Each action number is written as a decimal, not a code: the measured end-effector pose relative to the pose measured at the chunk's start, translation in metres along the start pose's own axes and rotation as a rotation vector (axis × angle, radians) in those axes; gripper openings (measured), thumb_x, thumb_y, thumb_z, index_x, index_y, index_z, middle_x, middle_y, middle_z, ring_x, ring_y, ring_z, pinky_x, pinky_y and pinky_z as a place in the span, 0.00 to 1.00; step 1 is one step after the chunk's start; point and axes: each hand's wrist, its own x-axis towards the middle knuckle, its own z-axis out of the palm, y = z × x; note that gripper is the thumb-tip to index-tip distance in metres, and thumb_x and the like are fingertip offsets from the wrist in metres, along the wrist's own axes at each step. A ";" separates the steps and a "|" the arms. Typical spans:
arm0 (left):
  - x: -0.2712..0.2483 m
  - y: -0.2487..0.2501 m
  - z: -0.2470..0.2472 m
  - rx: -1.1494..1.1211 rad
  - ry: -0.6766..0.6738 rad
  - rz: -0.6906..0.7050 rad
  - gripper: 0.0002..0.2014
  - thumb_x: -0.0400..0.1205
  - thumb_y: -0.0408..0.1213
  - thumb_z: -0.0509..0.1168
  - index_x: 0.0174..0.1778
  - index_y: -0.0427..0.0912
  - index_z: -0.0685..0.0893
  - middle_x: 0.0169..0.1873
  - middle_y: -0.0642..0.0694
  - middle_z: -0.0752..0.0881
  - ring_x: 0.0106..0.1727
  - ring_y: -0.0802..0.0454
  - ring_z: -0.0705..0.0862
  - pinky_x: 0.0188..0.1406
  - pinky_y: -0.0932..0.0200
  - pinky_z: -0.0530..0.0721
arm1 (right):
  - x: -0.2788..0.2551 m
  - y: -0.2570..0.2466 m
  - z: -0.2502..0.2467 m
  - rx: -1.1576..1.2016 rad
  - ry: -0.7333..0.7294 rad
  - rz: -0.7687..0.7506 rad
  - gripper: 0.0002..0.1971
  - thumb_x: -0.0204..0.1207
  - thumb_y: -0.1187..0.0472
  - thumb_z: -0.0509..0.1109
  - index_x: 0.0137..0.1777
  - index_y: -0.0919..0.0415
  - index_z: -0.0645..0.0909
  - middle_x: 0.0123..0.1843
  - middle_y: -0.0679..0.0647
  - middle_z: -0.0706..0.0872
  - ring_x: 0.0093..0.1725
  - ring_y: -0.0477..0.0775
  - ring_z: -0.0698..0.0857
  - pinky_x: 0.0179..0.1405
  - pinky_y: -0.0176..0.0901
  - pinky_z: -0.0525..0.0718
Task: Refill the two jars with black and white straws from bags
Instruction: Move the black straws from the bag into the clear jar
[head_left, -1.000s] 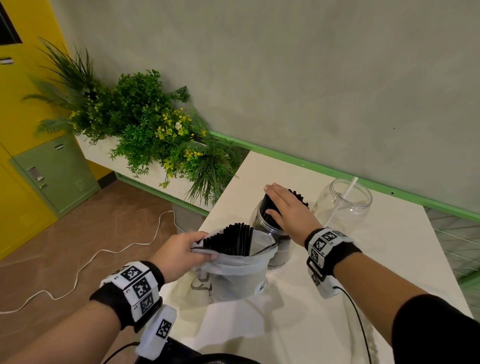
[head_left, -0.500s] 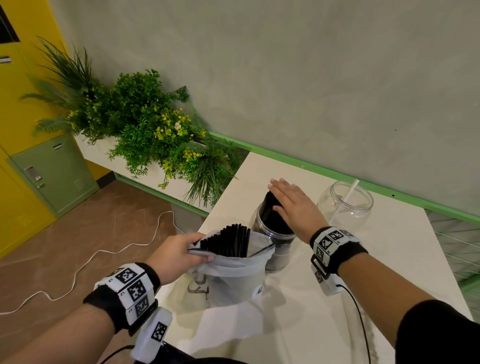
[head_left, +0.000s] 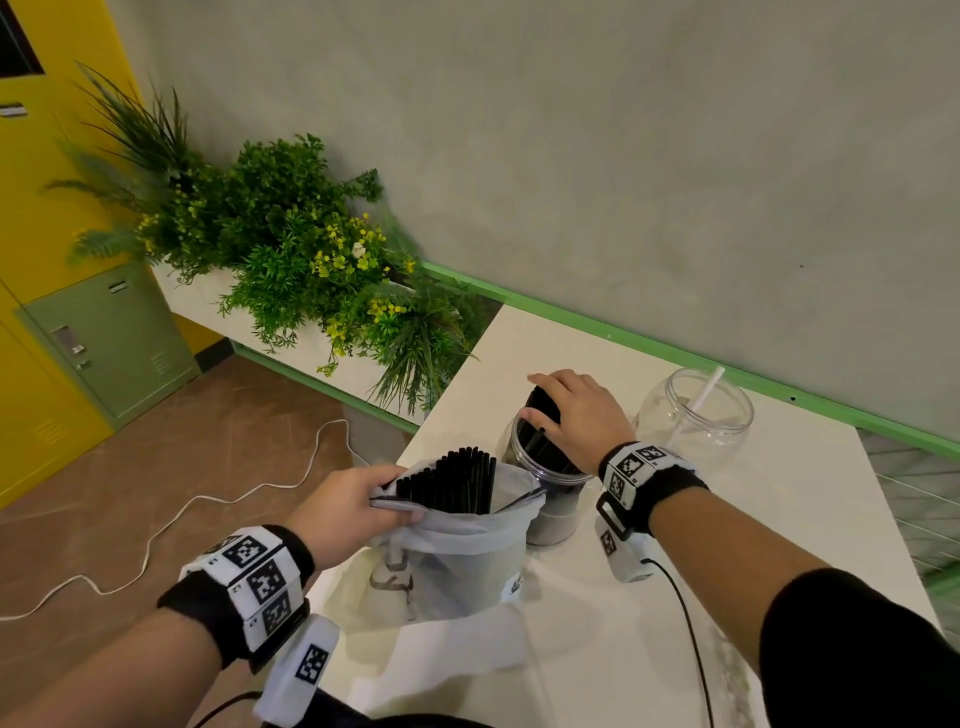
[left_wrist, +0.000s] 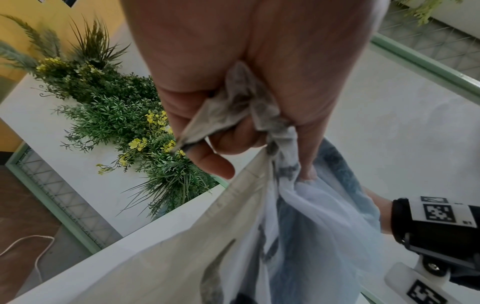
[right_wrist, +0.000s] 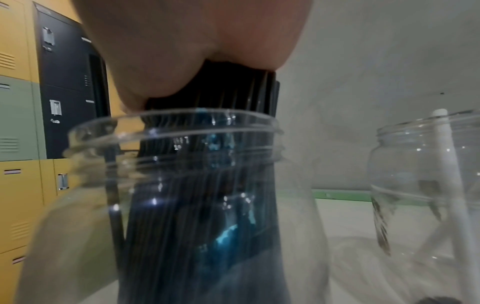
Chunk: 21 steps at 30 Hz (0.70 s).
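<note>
A clear jar (head_left: 550, 499) on the white table holds a bundle of black straws (head_left: 543, 410) that lean away to the left. My right hand (head_left: 571, 410) lies over their tops with the palm pressing down and the fingers spread; the right wrist view shows the palm (right_wrist: 182, 41) on the straws (right_wrist: 215, 98) above the jar's rim (right_wrist: 171, 121). In front stands a white mesh bag (head_left: 457, 561) with more black straws (head_left: 457, 478) upright in it. My left hand (head_left: 353, 509) pinches the bag's rim (left_wrist: 233, 115). To the right, a second clear jar (head_left: 696, 415) holds one white straw (head_left: 709, 387).
The table (head_left: 675, 597) runs along a grey wall with a green rail. A planter of green and yellow plants (head_left: 291, 249) stands off its left end. A white cable (head_left: 156, 530) lies on the brown floor by yellow and green lockers.
The black straws in the jar were spread under my right hand; now they are drawn into one bundle under the palm. My left hand keeps its hold on the bag.
</note>
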 end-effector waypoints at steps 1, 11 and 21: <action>0.000 0.000 0.000 -0.001 0.003 0.002 0.06 0.75 0.41 0.75 0.46 0.56 0.88 0.38 0.55 0.90 0.41 0.61 0.86 0.41 0.64 0.81 | 0.000 -0.001 -0.001 -0.005 0.011 0.013 0.33 0.77 0.30 0.47 0.73 0.49 0.71 0.67 0.51 0.78 0.63 0.59 0.77 0.61 0.55 0.77; -0.001 0.002 0.001 0.010 -0.001 -0.008 0.07 0.75 0.41 0.75 0.47 0.57 0.88 0.39 0.56 0.90 0.40 0.64 0.85 0.39 0.68 0.80 | 0.004 -0.005 -0.012 0.206 0.180 0.096 0.18 0.77 0.41 0.67 0.57 0.54 0.82 0.52 0.50 0.84 0.55 0.55 0.76 0.56 0.53 0.78; -0.003 0.001 0.002 0.039 0.005 -0.005 0.04 0.75 0.42 0.74 0.45 0.53 0.88 0.36 0.54 0.90 0.36 0.64 0.84 0.35 0.69 0.78 | -0.017 0.002 -0.018 0.337 0.289 0.066 0.26 0.78 0.36 0.54 0.64 0.51 0.78 0.63 0.49 0.78 0.64 0.53 0.71 0.64 0.50 0.70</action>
